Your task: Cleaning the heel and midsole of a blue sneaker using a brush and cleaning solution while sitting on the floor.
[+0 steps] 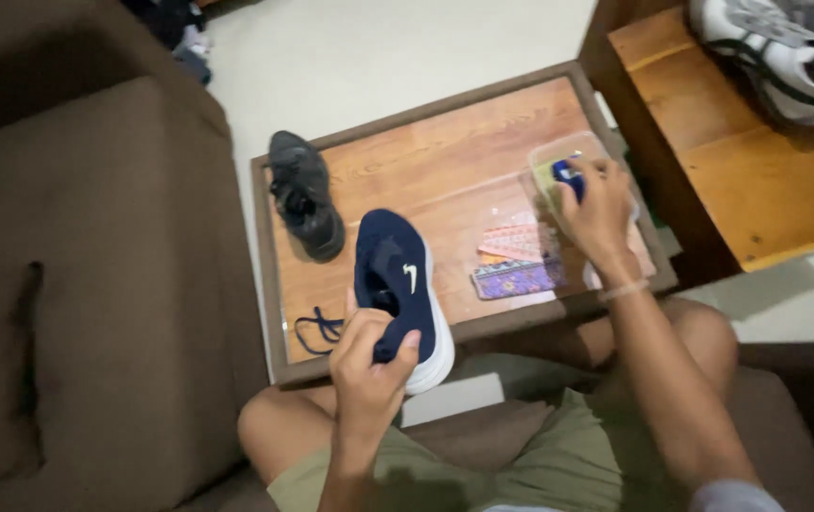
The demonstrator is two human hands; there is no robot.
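Left hand (369, 360) is clamped on the heel of a navy shoe (397, 284) at 6 o'clock of the wooden table (445, 161). Right hand (598, 210) grips a small blue object (566, 175) (identity unclear) over a clear container (559, 152) at 3 o'clock.

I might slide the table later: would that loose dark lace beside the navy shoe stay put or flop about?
The lace lies in slack loops on the table, so it is probably floppy and light. Unthreaded and apart from the navy shoe, it would likely drag or tangle if pushed.

A dark grey shoe (306, 194) and folded patterned cloths (517, 261) lie on the wooden table (445, 156).
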